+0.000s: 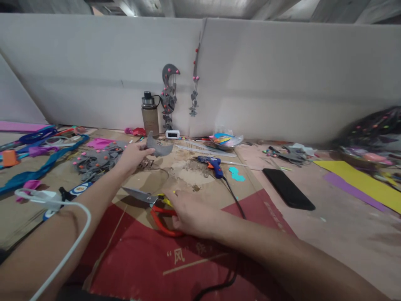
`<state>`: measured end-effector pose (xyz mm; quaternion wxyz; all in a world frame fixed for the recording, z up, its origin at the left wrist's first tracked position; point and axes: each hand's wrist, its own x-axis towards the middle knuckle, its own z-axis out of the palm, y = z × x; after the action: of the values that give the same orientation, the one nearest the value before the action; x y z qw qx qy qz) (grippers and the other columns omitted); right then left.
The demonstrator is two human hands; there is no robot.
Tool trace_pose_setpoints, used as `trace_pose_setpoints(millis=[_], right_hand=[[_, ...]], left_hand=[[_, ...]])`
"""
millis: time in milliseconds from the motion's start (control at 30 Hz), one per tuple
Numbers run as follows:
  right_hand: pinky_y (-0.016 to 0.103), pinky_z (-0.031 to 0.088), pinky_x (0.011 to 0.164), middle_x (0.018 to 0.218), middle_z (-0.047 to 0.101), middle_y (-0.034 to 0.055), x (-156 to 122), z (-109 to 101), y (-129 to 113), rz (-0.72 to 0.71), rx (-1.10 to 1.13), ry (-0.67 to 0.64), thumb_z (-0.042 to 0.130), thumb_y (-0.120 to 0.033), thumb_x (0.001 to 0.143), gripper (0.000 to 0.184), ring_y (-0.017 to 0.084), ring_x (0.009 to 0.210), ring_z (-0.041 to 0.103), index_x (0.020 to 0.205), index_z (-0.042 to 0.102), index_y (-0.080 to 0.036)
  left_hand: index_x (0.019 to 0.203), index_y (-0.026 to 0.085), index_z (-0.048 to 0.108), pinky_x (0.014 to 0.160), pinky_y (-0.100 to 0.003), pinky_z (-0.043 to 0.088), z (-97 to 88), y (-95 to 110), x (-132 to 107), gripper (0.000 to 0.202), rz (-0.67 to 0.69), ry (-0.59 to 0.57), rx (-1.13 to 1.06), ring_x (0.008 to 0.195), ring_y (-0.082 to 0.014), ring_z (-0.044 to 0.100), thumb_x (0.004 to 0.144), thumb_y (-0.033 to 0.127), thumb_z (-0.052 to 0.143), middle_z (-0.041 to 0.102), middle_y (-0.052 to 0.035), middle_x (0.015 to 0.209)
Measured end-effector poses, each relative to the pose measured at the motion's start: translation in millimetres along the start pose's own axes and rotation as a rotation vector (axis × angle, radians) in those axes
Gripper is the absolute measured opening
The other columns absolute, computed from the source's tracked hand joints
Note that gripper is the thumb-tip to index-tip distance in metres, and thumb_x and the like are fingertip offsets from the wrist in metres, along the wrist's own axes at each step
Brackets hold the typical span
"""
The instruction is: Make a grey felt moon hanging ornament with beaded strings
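Note:
Pinched between the thumb and fingers of my left hand is a grey felt crescent, held a little above the cardboard. My right hand grips the handles of a pair of scissors with red and yellow grips. Their blades point left, below my left hand. Beyond my right hand lies a blue hot glue gun, its black cord running under my right forearm. Left of my left hand is a pile of grey felt pieces with pink and orange pom-poms.
Cardboard with a red printed part covers the middle of the table. A black phone and yellow sheet lie right. At the back stand a bottle and small digital display. A white cable crosses my left forearm.

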<state>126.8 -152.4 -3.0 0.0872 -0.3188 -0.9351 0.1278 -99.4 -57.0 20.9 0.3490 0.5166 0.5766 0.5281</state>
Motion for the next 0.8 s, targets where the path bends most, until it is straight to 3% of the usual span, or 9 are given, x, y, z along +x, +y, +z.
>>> trace_pose_setpoints(millis=[100, 200, 367, 467, 567, 800], right_hand=[[0.031, 0.047, 0.076, 0.107, 0.065, 0.0102, -5.2, -2.6, 11.7, 0.045, 0.115, 0.061, 0.056, -0.016, 0.073, 0.067, 0.023, 0.092, 0.061, 0.137, 0.036, -0.021], [0.034, 0.045, 0.088, 0.118, 0.062, 0.0101, -3.5, -8.1, 21.1, 0.072, 0.229, 0.178, 0.05, -0.016, 0.079, 0.063, 0.022, 0.104, 0.059, 0.14, 0.032, -0.023], [0.036, 0.037, 0.104, 0.137, 0.044, 0.0165, 5.5, -17.4, 34.1, 0.136, 0.333, 0.378, 0.047, -0.012, 0.076, 0.074, 0.021, 0.125, 0.044, 0.144, 0.019, -0.013], [0.037, 0.039, 0.1, 0.132, 0.049, 0.0166, 8.1, -16.9, 44.0, 0.213, 0.277, 0.384, 0.047, -0.017, 0.079, 0.062, 0.023, 0.122, 0.047, 0.138, 0.03, -0.012], [0.038, 0.042, 0.094, 0.123, 0.056, 0.0146, 8.4, -13.6, 52.3, 0.277, 0.164, 0.369, 0.045, -0.03, 0.085, 0.052, 0.025, 0.112, 0.054, 0.135, 0.038, -0.016], [0.035, 0.044, 0.078, 0.112, 0.061, 0.0147, 9.4, -14.5, 52.1, 0.353, -0.016, 0.246, 0.045, -0.035, 0.086, 0.053, 0.025, 0.092, 0.06, 0.135, 0.039, -0.018]], left_hand=[[0.064, 0.014, 0.055, 0.036, -0.019, 0.012, -11.2, 0.5, 8.0, 0.023, -0.038, -0.026, -0.12, 0.036, -0.0022, 0.025, 0.057, 0.022, 0.075, 0.045, 0.0058, 0.048], [0.062, 0.015, 0.047, 0.036, -0.017, 0.013, -14.6, 1.2, 10.6, 0.029, -0.071, -0.016, -0.241, 0.037, -0.001, 0.023, 0.055, 0.019, 0.076, 0.046, 0.0061, 0.051], [0.071, 0.014, 0.056, 0.038, -0.019, 0.016, 8.6, -2.3, -4.2, 0.026, -0.02, -0.01, -0.177, 0.039, -0.0025, 0.028, 0.059, 0.029, 0.074, 0.05, 0.005, 0.055], [0.074, 0.013, 0.062, 0.041, -0.02, 0.02, 28.5, -5.3, -18.8, 0.026, 0.024, -0.074, -0.088, 0.043, -0.0038, 0.033, 0.064, 0.035, 0.071, 0.051, 0.0043, 0.058], [0.084, 0.014, 0.065, 0.041, -0.02, 0.019, 39.7, -5.7, -28.9, 0.031, -0.023, -0.132, -0.102, 0.043, -0.0039, 0.031, 0.066, 0.038, 0.07, 0.055, 0.0031, 0.063], [0.086, 0.014, 0.068, 0.043, -0.022, 0.023, 41.3, -3.2, -33.8, 0.034, -0.017, -0.083, -0.027, 0.046, -0.0071, 0.038, 0.066, 0.042, 0.067, 0.064, -0.0027, 0.072]])
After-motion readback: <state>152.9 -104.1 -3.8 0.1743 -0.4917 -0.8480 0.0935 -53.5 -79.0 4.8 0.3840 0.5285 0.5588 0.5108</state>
